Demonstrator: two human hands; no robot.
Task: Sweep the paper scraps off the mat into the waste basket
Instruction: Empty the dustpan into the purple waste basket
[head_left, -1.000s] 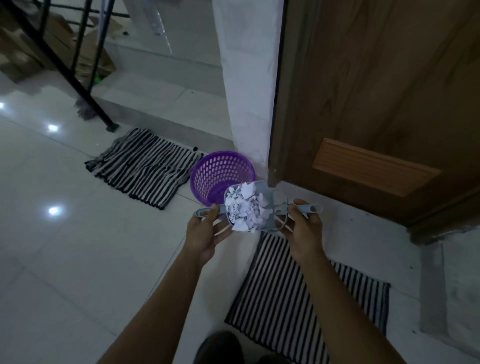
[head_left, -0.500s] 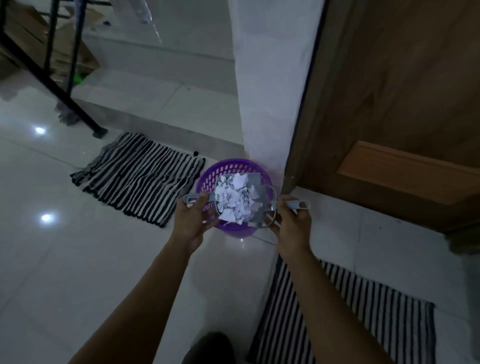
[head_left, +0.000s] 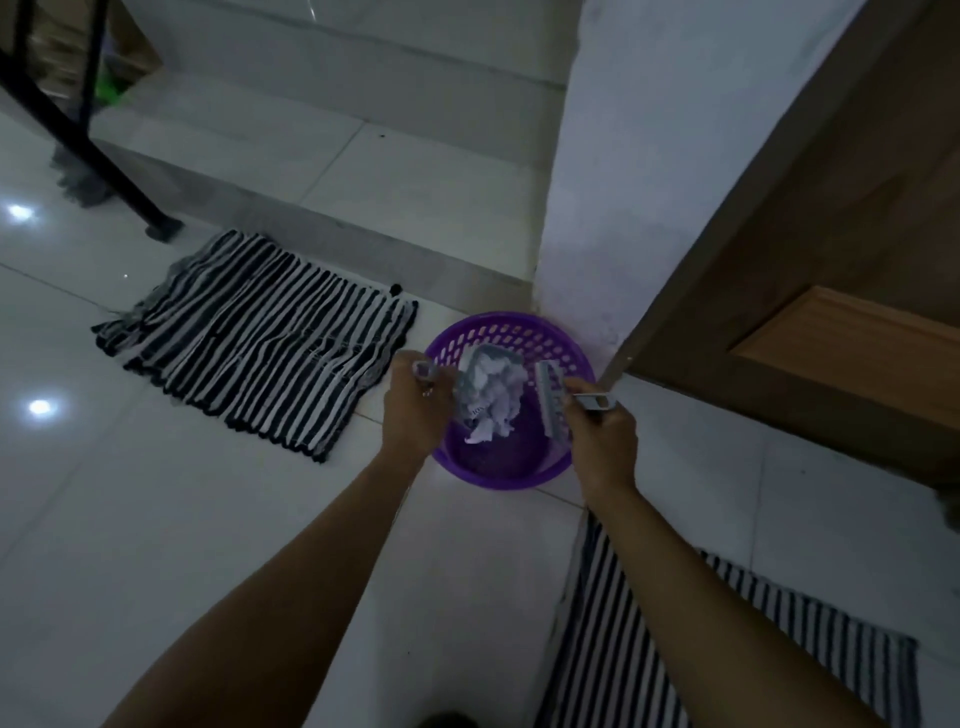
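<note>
Pale glossy floor tiles run up to a white pillar (head_left: 649, 156) and a wooden door (head_left: 831, 208), and at the foot of the pillar stands the purple waste basket (head_left: 503, 475). A second ago the grey dustpan (head_left: 491, 358) was carried level, short of the basket, with the brush (head_left: 549, 402) laid against its load. Now the pan is over the basket's mouth and tipped steeply, and the brush has been drawn off to the right. The white paper scraps (head_left: 493, 402) are sliding down as one clump into the basket, the lowest pieces already below its rim. By my reading the task is at its emptying step and nearly done. The left grip (head_left: 415, 410) is curled tight round the pan's handle; the right grip (head_left: 602, 436) is closed round the brush handle, whose end sticks out past the knuckles. Counted: one basket, one dustpan, one brush, two grips, and two striped mats, the far mat (head_left: 260, 343) left of the basket and the near mat (head_left: 727, 649) under the right forearm. The scraps are too many and too bunched to count. In this dim light no loose scrap shows on either mat.
</note>
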